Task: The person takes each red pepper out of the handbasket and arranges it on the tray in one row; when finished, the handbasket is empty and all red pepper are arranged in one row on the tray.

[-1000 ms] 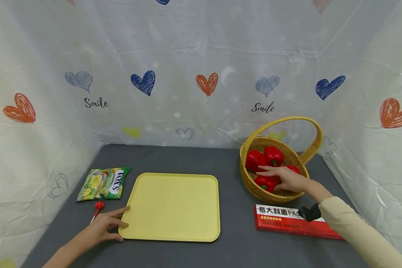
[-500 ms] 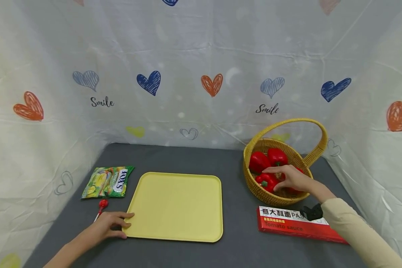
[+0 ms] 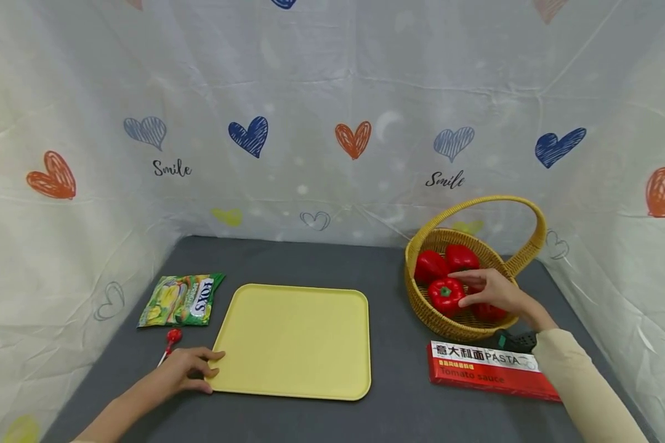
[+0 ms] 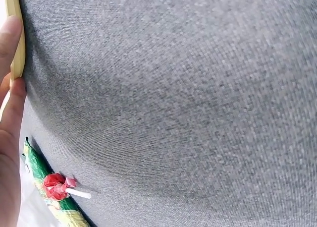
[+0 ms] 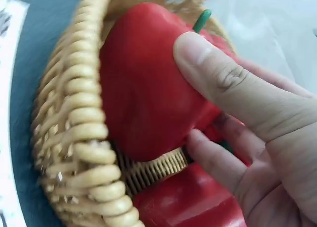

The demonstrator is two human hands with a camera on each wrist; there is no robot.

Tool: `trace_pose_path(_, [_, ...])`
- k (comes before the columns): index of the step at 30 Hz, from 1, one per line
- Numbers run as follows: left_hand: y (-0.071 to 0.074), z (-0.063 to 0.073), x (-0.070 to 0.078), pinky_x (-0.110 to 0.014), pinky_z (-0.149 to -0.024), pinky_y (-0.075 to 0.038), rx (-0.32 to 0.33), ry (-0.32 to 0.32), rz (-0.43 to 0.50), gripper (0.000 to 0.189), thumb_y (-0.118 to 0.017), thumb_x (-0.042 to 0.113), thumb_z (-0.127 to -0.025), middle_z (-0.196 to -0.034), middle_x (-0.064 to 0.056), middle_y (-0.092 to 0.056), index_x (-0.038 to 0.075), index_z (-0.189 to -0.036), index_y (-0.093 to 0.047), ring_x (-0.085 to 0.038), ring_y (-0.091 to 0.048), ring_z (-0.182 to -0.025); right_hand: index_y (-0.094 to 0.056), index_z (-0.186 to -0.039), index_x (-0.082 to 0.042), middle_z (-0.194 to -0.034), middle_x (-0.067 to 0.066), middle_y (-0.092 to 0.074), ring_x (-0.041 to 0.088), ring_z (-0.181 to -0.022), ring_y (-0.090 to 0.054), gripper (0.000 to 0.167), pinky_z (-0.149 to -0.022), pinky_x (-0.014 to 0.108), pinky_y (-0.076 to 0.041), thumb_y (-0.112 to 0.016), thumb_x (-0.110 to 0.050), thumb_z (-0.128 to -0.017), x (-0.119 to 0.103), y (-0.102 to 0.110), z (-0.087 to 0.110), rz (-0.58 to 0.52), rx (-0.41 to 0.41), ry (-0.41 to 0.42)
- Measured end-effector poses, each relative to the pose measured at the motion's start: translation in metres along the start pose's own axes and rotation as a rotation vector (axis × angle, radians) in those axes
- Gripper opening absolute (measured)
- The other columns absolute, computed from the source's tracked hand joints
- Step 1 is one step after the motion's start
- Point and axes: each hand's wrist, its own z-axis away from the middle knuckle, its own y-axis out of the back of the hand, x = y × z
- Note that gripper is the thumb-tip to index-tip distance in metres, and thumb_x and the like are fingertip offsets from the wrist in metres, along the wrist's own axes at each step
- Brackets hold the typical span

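As a person's right hand [image 3: 495, 292] holds a glossy red bell pepper [image 3: 446, 296] inside a round golden wicker basket [image 3: 419, 306], the left hand [image 3: 185, 370] grips the left edge of a pale yellow rectangular tray [image 3: 294, 341], near its front corner, on a grey table [image 3: 396, 375] with a woven surface. Only the right wrist view shows the thumb laid flat across the pepper, the other fingers around its far side and a patch of wicker beneath; the head view alone takes in the basket's tall arched handle [image 3: 479, 202] and the other red peppers [image 3: 431, 266] around the held one. Seen close from the left wrist, one digit presses against the tray's outer side, and the red-wrapped lollipop [image 4: 55, 187] bares its white stick, partly hidden by the hand from above. Readable only from the head are the Fox's lettering on the green and yellow candy bag [image 3: 178, 300], just beyond the lollipop, and "Tomato sauce" on the flat red and white pasta box [image 3: 484, 372] in front of the basket.
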Motion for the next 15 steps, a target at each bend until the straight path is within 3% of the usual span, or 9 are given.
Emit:
trace_pose_path(3, [-0.001,0.000,0.001,-0.019,-0.074,-0.052,-0.003,-0.004,0.004,0.031,-0.079,0.032,-0.071,-0.107,-0.020,-0.069,0.008,-0.092,-0.078,-0.019,-0.067,-0.095,-0.053,-0.135,0.003,-0.130,0.028,-0.054,0.034,-0.119,-0.055,0.062,-0.081,0.025,-0.053,-0.076,-0.019,-0.082,0.003,0.000,0.007,-0.038,0.057,-0.047])
trace_pose_path(7, [0.000,0.000,0.002,-0.020,-0.073,-0.052,-0.020,0.025,0.021,0.031,-0.079,0.031,-0.072,-0.108,-0.022,-0.068,0.008,-0.092,-0.078,-0.020,-0.066,-0.097,-0.048,-0.138,0.004,-0.132,0.029,-0.051,0.003,-0.109,-0.059,0.065,-0.078,0.024,-0.053,-0.075,-0.019,-0.084,0.004,-0.001,0.017,-0.124,0.156,-0.084])
trace_pose_path(10, [0.001,-0.001,0.004,-0.018,-0.072,-0.052,-0.026,0.038,0.034,0.030,-0.079,0.031,-0.072,-0.108,-0.023,-0.067,0.008,-0.092,-0.078,-0.020,-0.066,-0.097,-0.046,-0.139,0.004,-0.128,0.010,-0.061,-0.012,-0.102,-0.054,0.067,-0.077,0.023,-0.053,-0.075,-0.020,-0.084,-0.004,-0.003,0.026,-0.192,0.231,-0.105])
trace_pose_path(14, [0.002,-0.002,0.006,-0.018,-0.071,-0.052,-0.031,0.051,0.037,0.030,-0.079,0.031,-0.072,-0.108,-0.023,-0.067,0.008,-0.092,-0.077,-0.020,-0.066,-0.098,-0.048,-0.139,0.001,-0.112,-0.022,-0.061,-0.014,-0.100,-0.054,0.064,-0.076,0.021,-0.053,-0.075,-0.017,-0.084,-0.023,-0.008,0.041,-0.277,0.303,-0.113])
trace_pose_path(15, [0.002,-0.002,0.006,-0.018,-0.070,-0.052,-0.035,0.063,0.037,0.030,-0.078,0.032,-0.072,-0.109,-0.023,-0.067,0.009,-0.092,-0.078,-0.019,-0.066,-0.098,-0.049,-0.139,-0.001,-0.110,-0.025,-0.060,-0.014,-0.100,-0.054,0.062,-0.076,0.020,-0.052,-0.074,-0.015,-0.084,-0.029,-0.010,0.044,-0.302,0.311,-0.107])
